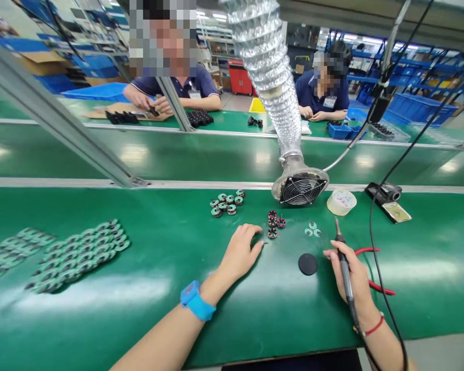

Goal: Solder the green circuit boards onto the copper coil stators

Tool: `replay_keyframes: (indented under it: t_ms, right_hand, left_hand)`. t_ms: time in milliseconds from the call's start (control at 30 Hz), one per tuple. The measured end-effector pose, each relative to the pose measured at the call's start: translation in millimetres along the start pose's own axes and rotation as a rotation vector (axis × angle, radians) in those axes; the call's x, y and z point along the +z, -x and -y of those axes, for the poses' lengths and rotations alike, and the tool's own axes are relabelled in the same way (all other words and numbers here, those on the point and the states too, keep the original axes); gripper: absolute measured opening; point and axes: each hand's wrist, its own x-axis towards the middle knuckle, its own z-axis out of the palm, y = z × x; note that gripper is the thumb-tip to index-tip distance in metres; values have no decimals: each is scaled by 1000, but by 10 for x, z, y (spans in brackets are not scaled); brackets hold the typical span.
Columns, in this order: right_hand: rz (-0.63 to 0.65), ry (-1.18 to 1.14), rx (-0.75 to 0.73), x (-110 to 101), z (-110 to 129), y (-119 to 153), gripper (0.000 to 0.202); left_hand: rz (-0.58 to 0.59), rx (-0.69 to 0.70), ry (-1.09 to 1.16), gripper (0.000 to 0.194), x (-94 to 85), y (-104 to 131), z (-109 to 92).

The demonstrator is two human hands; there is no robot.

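My right hand [350,270] is closed round a soldering iron [345,265], its tip pointing up and away from me. My left hand [242,250] rests on the green bench with thumb and forefinger apart; nothing shows between them. Just beyond those fingertips are several small dark-red wound coil rings [272,222]. Farther back sits a cluster of coil rings with green circuit boards on top [228,202]. Between my hands lie a round black pad [308,264] and a few small green circuit boards [313,230].
A fume extractor [301,189] hangs over the bench's back. Near it are a tape roll [341,202] and a soldering-iron stand [388,198]. Red-handled pliers [381,287] lie beside my right hand. Rows of green-topped rings [81,255] lie left. Two people work opposite.
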Motion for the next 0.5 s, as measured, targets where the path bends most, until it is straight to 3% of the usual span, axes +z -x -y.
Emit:
replay_keyframes:
  t_ms: [167, 300, 433, 500]
  right_hand:
    - [86, -136, 80, 19, 55, 48, 28]
    - [126, -179, 54, 83, 38, 91, 28]
    - [203, -147, -12, 79, 114, 85, 29]
    - [271, -166, 6, 23, 225, 52, 34]
  left_hand:
    - [79, -30, -12, 30, 86, 13, -86]
    - [115, -56, -25, 29, 152, -96, -141]
    - [201, -69, 57, 19, 82, -174, -195]
    - [279, -70, 134, 23, -9, -154, -290]
